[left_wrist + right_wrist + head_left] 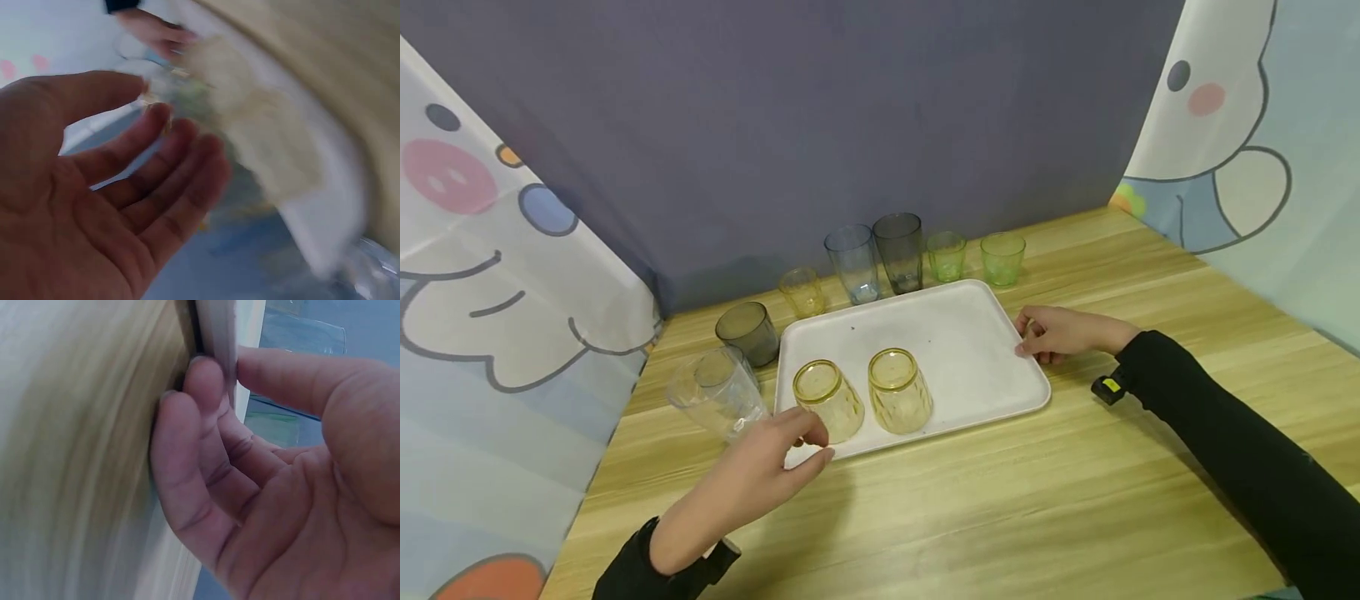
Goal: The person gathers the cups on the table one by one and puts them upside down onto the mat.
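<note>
A white rectangular tray [970, 350] lies on the wooden table, with two yellow glasses, a left one [829, 402] and a right one [900, 392], upside down near its front edge. My right hand [1047, 333] pinches the tray's right rim; in the right wrist view the thumb [281, 372] is on top and curled fingertips are at the underside. My left hand [767, 462] hovers by the tray's front left corner, its fingers loosely bent and holding nothing. It overlaps the left glass in the head view. The left wrist view is blurred behind the hand.
Left of the tray are clear glasses [718, 392] and a dark grey glass [748, 333]. Behind it stand a small yellow glass [802, 293], a tall blue glass [853, 262], a tall grey glass [900, 254] and two green glasses [1002, 258]. A dark wall panel [865, 125] rises behind.
</note>
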`<state>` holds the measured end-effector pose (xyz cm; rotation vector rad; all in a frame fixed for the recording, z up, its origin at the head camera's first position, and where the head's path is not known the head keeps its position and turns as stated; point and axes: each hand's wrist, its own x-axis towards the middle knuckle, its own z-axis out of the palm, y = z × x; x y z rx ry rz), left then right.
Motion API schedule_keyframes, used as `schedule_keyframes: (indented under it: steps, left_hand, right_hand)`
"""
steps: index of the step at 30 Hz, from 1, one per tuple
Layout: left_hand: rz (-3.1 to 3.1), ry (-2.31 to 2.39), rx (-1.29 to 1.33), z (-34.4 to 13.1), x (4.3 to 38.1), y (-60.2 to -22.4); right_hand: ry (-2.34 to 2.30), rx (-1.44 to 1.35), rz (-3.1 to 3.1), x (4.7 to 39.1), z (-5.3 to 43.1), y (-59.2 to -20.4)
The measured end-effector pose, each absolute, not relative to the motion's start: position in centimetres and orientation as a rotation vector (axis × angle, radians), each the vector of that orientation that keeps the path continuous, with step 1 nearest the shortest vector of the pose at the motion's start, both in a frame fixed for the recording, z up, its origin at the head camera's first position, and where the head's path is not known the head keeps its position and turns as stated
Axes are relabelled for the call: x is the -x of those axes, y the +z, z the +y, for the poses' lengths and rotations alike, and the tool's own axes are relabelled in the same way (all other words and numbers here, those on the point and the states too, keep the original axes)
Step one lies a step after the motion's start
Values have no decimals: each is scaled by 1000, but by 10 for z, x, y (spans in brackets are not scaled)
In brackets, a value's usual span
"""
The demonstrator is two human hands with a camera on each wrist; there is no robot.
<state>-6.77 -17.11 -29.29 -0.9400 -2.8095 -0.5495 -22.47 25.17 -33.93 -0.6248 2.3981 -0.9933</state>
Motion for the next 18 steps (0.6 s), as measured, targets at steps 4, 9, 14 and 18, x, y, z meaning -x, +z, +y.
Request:
schedule_keyframes:
  steps: [4,9,14,18]
  left_hand:
    - [-2848,-363,922,-194,69,-316]
    - [-2832,-267,933,-206,72,-335]
    - [-2776,-248,974,-208,76,-341]
    - [-2773,-237,971,-210,77,-341]
  right_hand:
    - [-947,593,2426,226,250,-335]
    - [-997,432,2542,241,252,-333]
    - [-1240,238,2628,277,259,-334]
    - [-1335,221,2585,306,263,-334]
